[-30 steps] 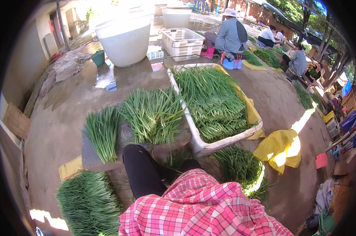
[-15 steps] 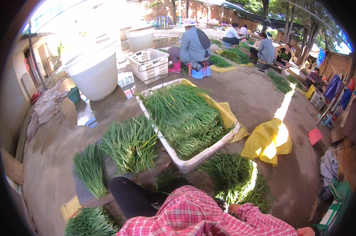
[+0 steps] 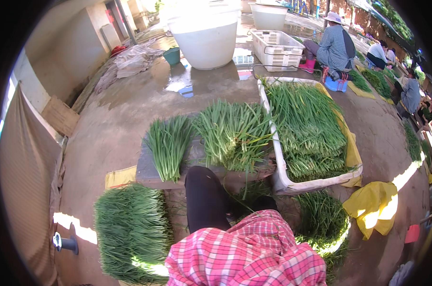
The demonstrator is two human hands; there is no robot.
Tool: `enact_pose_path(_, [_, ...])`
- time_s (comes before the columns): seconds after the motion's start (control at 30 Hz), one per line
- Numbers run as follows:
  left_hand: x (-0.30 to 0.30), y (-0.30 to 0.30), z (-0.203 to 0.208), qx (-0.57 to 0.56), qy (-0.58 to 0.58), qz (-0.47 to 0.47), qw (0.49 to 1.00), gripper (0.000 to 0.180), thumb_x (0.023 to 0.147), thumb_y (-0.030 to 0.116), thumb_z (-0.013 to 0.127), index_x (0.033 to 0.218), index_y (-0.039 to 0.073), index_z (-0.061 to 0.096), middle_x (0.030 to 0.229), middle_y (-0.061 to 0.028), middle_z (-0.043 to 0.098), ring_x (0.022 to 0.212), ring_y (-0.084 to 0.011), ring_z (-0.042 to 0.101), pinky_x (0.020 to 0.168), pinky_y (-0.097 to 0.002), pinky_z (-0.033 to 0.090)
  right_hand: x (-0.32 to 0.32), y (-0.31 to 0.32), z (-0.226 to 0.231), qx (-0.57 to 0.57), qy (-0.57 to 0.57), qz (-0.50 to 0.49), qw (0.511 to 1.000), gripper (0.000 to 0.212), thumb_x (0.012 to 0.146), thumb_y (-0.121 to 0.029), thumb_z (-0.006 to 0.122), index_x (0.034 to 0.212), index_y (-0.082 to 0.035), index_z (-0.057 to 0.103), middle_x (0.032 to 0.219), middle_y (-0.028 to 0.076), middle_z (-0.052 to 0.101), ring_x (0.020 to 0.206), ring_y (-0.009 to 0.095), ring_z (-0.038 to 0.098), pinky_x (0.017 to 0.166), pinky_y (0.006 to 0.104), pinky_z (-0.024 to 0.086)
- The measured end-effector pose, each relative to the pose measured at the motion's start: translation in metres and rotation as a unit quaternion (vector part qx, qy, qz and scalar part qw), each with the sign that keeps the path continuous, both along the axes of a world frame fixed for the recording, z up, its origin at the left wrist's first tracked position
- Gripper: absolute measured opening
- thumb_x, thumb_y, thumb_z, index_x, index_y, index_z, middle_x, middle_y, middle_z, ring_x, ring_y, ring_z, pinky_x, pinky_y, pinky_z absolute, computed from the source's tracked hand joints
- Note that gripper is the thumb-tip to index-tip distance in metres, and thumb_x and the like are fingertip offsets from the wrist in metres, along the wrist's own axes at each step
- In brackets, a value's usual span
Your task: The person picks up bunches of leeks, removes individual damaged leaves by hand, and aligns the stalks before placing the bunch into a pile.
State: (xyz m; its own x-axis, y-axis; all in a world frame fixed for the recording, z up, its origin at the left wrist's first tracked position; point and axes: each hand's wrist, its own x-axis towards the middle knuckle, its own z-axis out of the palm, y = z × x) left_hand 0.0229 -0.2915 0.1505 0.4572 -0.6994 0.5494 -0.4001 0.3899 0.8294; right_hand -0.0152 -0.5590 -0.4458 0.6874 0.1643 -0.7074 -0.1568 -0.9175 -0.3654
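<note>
Neither of my hands shows; the pink plaid shirt point(image 3: 244, 252) and my dark trouser leg point(image 3: 204, 200) fill the lower middle. Ahead of my knees is a low dark board point(image 3: 147, 164). On it lie a small bundle of chives point(image 3: 167, 148) and a wider, looser pile of chives point(image 3: 232, 136). To their right a white crate point(image 3: 280, 164) holds rows of chives point(image 3: 309, 124). A broad, neatly layered stack of chives point(image 3: 132, 229) is on the ground at my left. Loose green leaves point(image 3: 321, 212) are heaped at my right.
Yellow cloth point(image 3: 372, 205) lies at the right. Large white tubs point(image 3: 204, 40), a green bucket point(image 3: 171, 56) and a white basket point(image 3: 278, 50) stand farther off. A person in a hat point(image 3: 335, 45) sits beyond the crate. A grey spool-like object point(image 3: 68, 244) is at the left.
The view has swung left, so the board, crate and bundles appear farther right. The layered stack now shows more fully. The hands seen at the lower right have left the picture.
</note>
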Motion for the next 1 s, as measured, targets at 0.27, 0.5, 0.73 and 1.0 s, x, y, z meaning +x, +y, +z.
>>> enact_pose_path(0.27, [0.006, 0.009, -0.012, 0.046, 0.136, -0.127, 0.981, 0.013, 0.066, 0.012, 0.051, 0.077, 0.004, 0.054, 0.068, -0.0156, 0.053, 0.066, -0.0342, 0.053, 0.055, -0.0402, 0.042, 0.007, 0.011, 0.034, -0.038, 0.005, -0.01, 0.999, 0.029, 0.062, -0.024, 0.059, 0.089, -0.013, 0.061, 0.078, 0.011, 0.061, 0.072, 0.023, 0.059, 0.065, 0.0318, 0.046])
enact_pose_path(0.5, [0.009, 0.037, -0.039, 0.083, 0.046, 0.03, 0.995, 0.019, 0.066, 0.012, 0.051, 0.083, 0.006, 0.051, 0.079, -0.0159, 0.048, 0.068, -0.0322, 0.049, 0.057, -0.037, 0.04, 0.008, 0.029, 0.065, -0.068, 0.002, -0.013, 0.998, 0.03, 0.064, -0.027, 0.058, 0.089, -0.011, 0.061, 0.08, 0.013, 0.06, 0.074, 0.025, 0.058, 0.067, 0.0332, 0.046])
enact_pose_path(0.73, [0.016, 0.123, -0.081, 0.214, -0.031, 0.209, 0.954, 0.022, 0.071, 0.014, 0.052, 0.089, 0.002, 0.053, 0.081, -0.0116, 0.05, 0.08, -0.0261, 0.049, 0.067, -0.0348, 0.04, 0.081, 0.037, 0.108, 0.035, -0.134, 0.0, 0.99, 0.015, 0.065, -0.006, 0.056, 0.079, -0.005, 0.06, 0.073, 0.011, 0.061, 0.067, 0.02, 0.059, 0.059, 0.0298, 0.046])
enact_pose_path(1.0, [0.013, 0.222, -0.197, 0.616, -0.079, 0.327, 0.712, 0.017, 0.072, 0.019, 0.053, 0.086, 0.01, 0.056, 0.068, -0.0073, 0.053, 0.067, -0.0247, 0.052, 0.06, -0.0348, 0.038, 0.248, 0.258, 0.286, 0.276, -0.192, 0.239, 0.911, 0.016, 0.076, -0.014, 0.052, 0.088, -0.004, 0.053, 0.071, 0.011, 0.058, 0.065, 0.025, 0.056, 0.059, 0.0319, 0.043])
